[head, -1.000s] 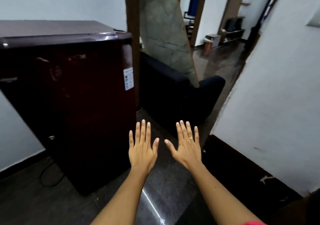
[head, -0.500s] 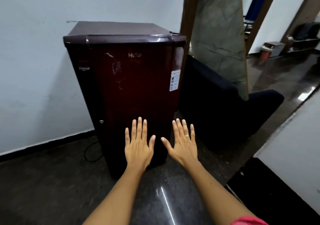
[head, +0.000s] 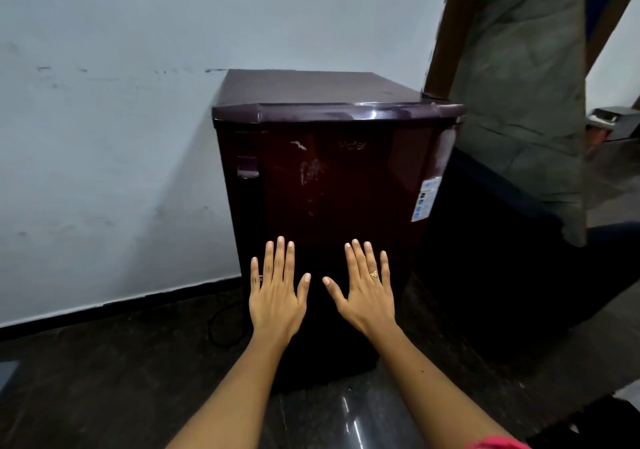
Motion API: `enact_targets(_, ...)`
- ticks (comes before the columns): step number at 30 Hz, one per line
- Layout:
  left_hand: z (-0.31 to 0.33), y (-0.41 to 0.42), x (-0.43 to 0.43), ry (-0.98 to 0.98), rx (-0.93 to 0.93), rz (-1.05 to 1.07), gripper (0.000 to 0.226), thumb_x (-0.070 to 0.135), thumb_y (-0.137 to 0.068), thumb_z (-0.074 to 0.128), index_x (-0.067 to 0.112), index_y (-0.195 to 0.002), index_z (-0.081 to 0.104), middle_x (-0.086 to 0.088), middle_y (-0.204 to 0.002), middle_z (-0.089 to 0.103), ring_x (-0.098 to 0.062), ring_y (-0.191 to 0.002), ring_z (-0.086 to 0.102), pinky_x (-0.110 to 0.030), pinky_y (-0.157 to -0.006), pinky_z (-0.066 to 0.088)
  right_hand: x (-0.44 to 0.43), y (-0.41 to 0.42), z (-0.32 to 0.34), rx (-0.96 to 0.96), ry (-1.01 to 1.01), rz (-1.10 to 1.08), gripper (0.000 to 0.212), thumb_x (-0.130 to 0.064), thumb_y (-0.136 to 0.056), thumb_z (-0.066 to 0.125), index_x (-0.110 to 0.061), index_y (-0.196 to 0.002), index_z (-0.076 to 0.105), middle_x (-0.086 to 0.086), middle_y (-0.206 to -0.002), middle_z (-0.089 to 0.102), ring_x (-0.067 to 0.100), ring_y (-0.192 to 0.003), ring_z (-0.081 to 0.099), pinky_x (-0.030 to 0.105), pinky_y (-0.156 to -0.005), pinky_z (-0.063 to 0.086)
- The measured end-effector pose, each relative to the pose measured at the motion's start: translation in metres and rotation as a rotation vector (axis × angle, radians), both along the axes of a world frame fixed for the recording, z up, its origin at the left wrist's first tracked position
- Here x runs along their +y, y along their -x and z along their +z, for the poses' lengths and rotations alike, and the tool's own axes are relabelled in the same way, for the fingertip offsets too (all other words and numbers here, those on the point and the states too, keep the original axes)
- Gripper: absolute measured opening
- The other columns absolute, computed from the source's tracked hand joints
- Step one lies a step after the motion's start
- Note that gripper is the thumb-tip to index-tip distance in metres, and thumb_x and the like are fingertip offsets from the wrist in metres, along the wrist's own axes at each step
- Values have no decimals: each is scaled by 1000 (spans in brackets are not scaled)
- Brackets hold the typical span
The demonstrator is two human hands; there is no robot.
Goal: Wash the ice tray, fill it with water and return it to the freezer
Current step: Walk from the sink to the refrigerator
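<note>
A small dark red fridge (head: pixel 332 178) stands against the white wall, its door closed, with a handle recess (head: pixel 248 167) at the upper left of the door. My left hand (head: pixel 276 296) and my right hand (head: pixel 367 292) are held out flat, palms down, fingers spread, in front of the lower part of the door. Both hands hold nothing. A ring sits on my right hand. No ice tray is in view.
A dark sofa (head: pixel 502 240) stands right beside the fridge. Behind it rise a brown door frame (head: pixel 446 33) and a grey stone-patterned panel (head: pixel 526 85). A black cable (head: pixel 225 327) loops on the dark glossy floor (head: pixel 104 379) left of the fridge.
The view has swung left, so the fridge now sits in the middle, facing me. My hands keep the same flat, spread pose in front of me.
</note>
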State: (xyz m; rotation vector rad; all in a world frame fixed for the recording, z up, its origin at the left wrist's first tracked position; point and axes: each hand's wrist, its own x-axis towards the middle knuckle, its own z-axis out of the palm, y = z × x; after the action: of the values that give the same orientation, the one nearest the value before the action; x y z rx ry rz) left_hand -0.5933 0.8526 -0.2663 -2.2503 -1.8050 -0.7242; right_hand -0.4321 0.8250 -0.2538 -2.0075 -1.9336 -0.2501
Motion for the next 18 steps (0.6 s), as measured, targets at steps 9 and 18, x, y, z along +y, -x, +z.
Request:
enact_targets(9, 11, 58, 66, 8, -15, 64, 62, 47, -98, 10, 10, -149, 16, -9, -156, 17, -18, -144, 0, -38, -115, -10, 75, 54, 13, 42, 12, 101, 78, -64, -89, 13, -16, -146, -9, -1, -158, -9, 15, -140, -26, 35, -110, -28)
enact_targets(18, 32, 98, 125, 42, -125, 68, 71, 57, -87, -4, 18, -146, -12, 1, -155, -15, -9, -140, -22, -30, -112, -21, 133, 113, 39, 252, -88, 202, 77, -62, -89, 15, -16, -150, 3, 0, -159, 5, 12, -144, -13, 32, -115, -17)
